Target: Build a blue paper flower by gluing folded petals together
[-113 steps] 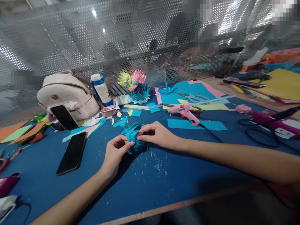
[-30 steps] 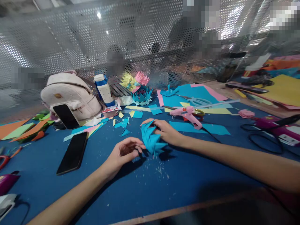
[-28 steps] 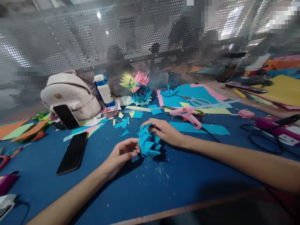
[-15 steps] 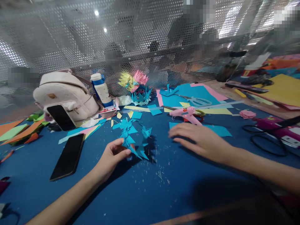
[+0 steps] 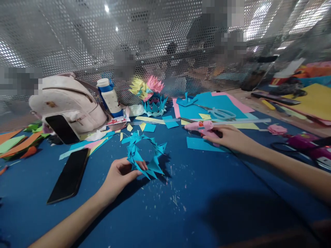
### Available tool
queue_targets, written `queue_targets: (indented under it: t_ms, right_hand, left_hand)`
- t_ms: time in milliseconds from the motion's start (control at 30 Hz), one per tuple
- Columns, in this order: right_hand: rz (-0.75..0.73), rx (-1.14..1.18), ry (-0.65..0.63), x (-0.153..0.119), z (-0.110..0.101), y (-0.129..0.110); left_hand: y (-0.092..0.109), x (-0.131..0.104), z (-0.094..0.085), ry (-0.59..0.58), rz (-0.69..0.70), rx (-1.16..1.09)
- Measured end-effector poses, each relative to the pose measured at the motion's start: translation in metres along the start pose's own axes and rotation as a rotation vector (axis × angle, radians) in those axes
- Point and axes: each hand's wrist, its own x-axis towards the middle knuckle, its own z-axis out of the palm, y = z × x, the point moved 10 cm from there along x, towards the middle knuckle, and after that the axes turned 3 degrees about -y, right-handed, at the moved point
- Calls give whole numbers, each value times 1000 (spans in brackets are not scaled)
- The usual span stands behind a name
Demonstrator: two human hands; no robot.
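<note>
Near the middle of the blue table, a ring of folded blue paper points (image 5: 133, 153) is pinched at its near left side by my left hand (image 5: 122, 172). The ring is tilted, its open centre showing. Over on the right, my right hand (image 5: 227, 136) is closed around the handle of a pink glue gun (image 5: 203, 126), whose nozzle points left. A clear glue stick (image 5: 248, 121) sticks out behind the gun. Under the gun lies a blue paper strip (image 5: 199, 144). Scissors with light blue handles (image 5: 223, 113) rest just beyond it.
A finished paper flower group (image 5: 155, 103) stands by the perforated metal screen, beside a white-and-blue bottle (image 5: 110, 98) and a pale backpack (image 5: 68, 103). A black phone (image 5: 69, 175) lies at left. A dark cord (image 5: 269, 186) runs beneath my right arm. Paper scraps lie around.
My right hand has moved from above the blue strip to the glue gun and gripped its handle. In my left hand, the blue ring has turned, showing its opening more.
</note>
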Motion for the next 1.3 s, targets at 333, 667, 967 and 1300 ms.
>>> queue_targets:
  t_ms: [333, 667, 967, 1300]
  right_hand:
    - [-34, 501, -93, 4, 3, -79]
    - [-287, 495, -332, -6, 61, -140]
    - [-332, 427, -354, -8, 62, -141]
    - [-439, 386, -268, -11, 61, -141]
  left_hand:
    - [8, -8, -23, 239, 36, 278]
    - [11, -5, -21, 247, 57, 364]
    - [15, -5, -19, 244, 66, 437]
    - [16, -6, -20, 252, 79, 491]
